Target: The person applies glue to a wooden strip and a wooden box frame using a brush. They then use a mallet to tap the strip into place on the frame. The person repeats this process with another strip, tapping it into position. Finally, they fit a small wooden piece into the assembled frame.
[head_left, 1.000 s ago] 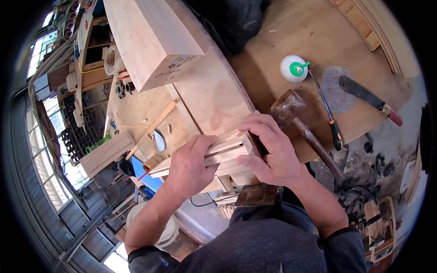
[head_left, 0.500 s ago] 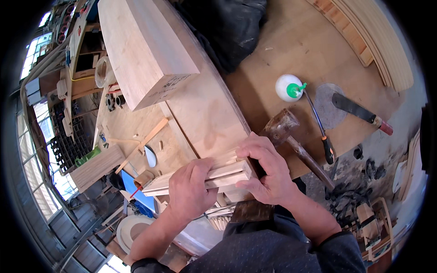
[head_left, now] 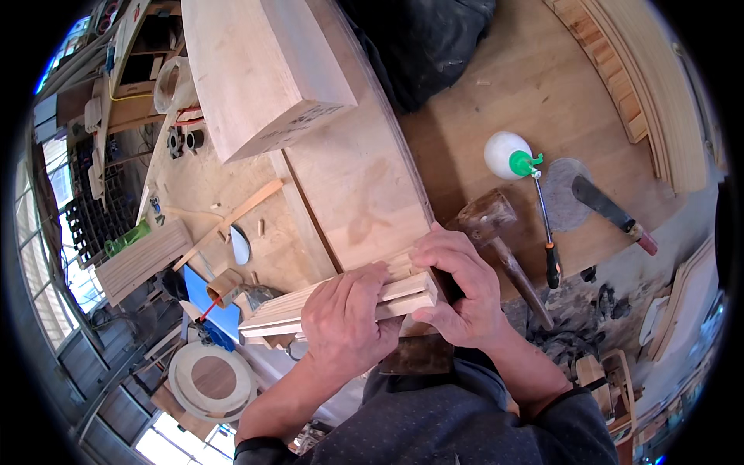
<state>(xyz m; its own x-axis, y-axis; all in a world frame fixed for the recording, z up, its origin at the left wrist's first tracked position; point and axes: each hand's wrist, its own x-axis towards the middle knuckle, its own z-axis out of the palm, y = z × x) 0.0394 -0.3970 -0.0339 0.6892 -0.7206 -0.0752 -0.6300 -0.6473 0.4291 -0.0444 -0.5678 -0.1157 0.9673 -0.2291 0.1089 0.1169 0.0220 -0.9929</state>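
Low in the middle, in front of my body, I hold a bundle of long, narrow, pale wooden strips (head_left: 409, 297) lying flat against each other. My left hand (head_left: 345, 322) wraps over the bundle from above, its fingers on the far side and its thumb on the near side. Around the right end curls my right hand (head_left: 466, 288), with its thumb by the lower corner and its fingers over the top edge. The strips slant down to the left, beside the edge of a pale wooden board (head_left: 360, 182). My palms and the undersides of the strips are hidden.
Right of the board lie a wooden mallet (head_left: 485, 218), a white bottle with a green cap (head_left: 508, 155), a screwdriver (head_left: 552, 263) and a broad blade (head_left: 603, 203). A large wooden block (head_left: 260, 74) and black sheeting (head_left: 438, 43) are farther off. A brown pot (head_left: 225, 287) stands left.
My left hand has shifted right along the strips, closer to my right hand. Both hands keep their grip, and the view has turned slightly.
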